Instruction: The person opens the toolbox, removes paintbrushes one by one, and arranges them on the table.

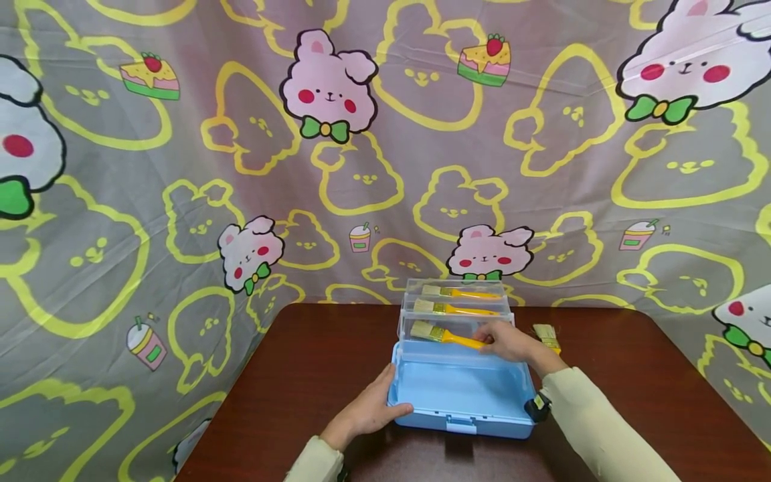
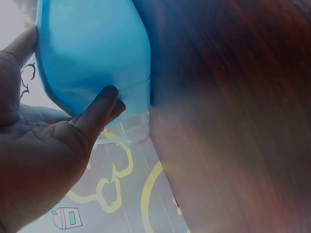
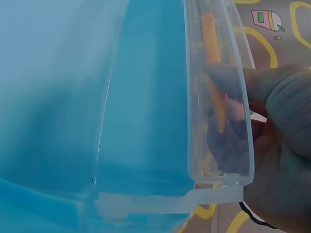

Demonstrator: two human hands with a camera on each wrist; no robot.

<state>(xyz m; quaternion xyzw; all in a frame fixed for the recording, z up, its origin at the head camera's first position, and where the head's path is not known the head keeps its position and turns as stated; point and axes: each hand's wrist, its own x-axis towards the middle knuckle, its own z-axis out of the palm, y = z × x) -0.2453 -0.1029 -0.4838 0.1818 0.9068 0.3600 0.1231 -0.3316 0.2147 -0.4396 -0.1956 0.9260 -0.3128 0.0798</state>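
Observation:
A blue box (image 1: 470, 428) stands with its clear tiered trays (image 1: 458, 321) raised. At the lowest tray, my right hand (image 1: 508, 343) pinches the yellow handle of a paintbrush (image 1: 460, 341), bristles to the left. In the right wrist view, thumb and fingers of that hand (image 3: 286, 121) are at the orange-looking handle (image 3: 210, 39), partly behind clear plastic. Two more brushes lie in the trays above, the middle one (image 1: 470, 310) and the top one (image 1: 476, 294). My left hand (image 1: 370, 407) rests against the box's left side, fingers extended; the left wrist view shows its fingertips touching the blue wall (image 2: 97, 43).
Another paintbrush (image 1: 547, 335) lies on the brown table (image 1: 313, 361), right of the trays and partly hidden by my right arm. Behind the table hangs a patterned cloth (image 1: 361, 187), which also runs along the left side. The box's front latch (image 1: 461, 424) faces me.

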